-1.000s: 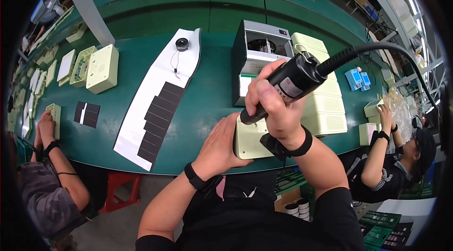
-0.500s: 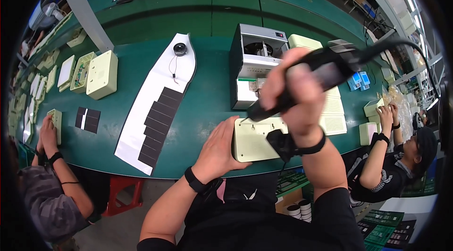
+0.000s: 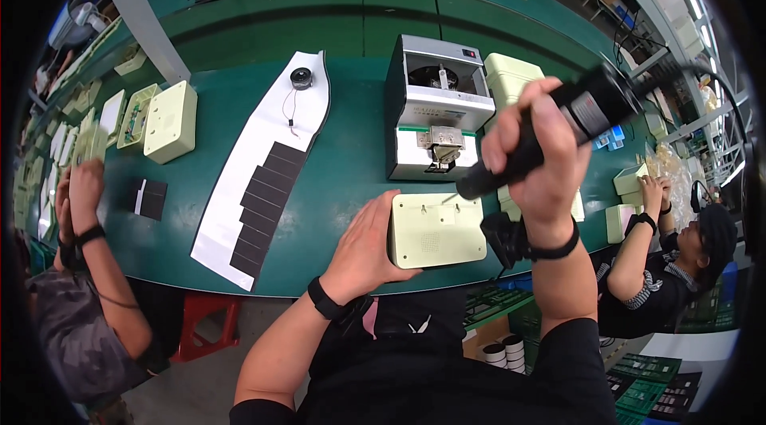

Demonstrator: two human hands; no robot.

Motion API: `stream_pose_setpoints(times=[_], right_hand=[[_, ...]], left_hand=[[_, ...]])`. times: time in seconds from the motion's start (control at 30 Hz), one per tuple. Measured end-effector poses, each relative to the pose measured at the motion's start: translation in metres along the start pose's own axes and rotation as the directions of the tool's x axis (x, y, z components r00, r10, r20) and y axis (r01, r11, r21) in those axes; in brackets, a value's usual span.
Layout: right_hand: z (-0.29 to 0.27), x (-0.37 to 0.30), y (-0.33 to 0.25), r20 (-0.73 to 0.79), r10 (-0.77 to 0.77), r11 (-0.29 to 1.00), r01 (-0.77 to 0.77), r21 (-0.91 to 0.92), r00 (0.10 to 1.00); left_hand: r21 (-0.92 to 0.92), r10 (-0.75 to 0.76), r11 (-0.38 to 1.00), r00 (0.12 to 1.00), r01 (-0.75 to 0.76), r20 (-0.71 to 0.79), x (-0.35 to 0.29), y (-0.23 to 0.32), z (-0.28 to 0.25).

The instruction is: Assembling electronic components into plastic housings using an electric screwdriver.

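Note:
A cream plastic box [image 3: 459, 241] lies on the green bench in front of me, with screw holes near its corners, two keyhole slots and a small patch of grille holes. My left hand [image 3: 365, 245] grips its left side, thumb along the near edge. In my closed right hand [image 3: 549, 158] is a black electric screwdriver [image 3: 590, 110], tilted, with its cable running off to the right. The thin bit points down over the far part of the box, close to the upper right corner; whether it touches is unclear.
Behind the box stands a grey-and-white screw feeder [image 3: 439, 110]. A white sheet [image 3: 231, 209] with black foam strips [image 3: 271, 193] and a small speaker [image 3: 301, 78] lies left of it. More cream housings [image 3: 171, 123] sit farther left. Co-workers handle housings at both sides.
My right hand has carried the screwdriver rightward, from the box's upper left corner toward its upper right. My left hand stays on the box. The left co-worker has raised a housing.

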State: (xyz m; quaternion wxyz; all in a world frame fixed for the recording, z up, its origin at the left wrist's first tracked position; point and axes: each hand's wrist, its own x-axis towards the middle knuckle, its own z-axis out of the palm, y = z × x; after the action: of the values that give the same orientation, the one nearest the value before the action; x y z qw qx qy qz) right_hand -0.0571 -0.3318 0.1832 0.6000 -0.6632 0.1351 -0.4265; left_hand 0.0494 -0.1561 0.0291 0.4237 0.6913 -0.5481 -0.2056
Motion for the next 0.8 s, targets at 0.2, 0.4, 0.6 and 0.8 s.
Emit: stream_pose_setpoints(times=[0.2,0.4,0.6,0.8], right_hand=[[-0.008,-0.03,-0.005,0.073,-0.024,0.994,0.016,0.111,0.997],[-0.008,-0.043,0.016,0.038,0.009,0.997,-0.011,0.072,0.999],[-0.005,-0.049,0.035,0.081,0.045,0.995,-0.051,0.083,0.996],[-0.007,-0.054,0.038,0.101,0.037,0.993,-0.048,0.104,0.994]], left_hand=[[0.001,-0.022,1.0,1.0,0.022,0.009,-0.001,0.0,0.0],[0.0,-0.012,1.0,1.0,0.012,0.008,0.001,0.004,0.002],[-0.007,-0.015,1.0,1.0,0.015,0.023,0.002,0.002,0.001],[-0.005,-0.011,1.0,1.0,0.011,0.01,0.001,0.003,0.001]])
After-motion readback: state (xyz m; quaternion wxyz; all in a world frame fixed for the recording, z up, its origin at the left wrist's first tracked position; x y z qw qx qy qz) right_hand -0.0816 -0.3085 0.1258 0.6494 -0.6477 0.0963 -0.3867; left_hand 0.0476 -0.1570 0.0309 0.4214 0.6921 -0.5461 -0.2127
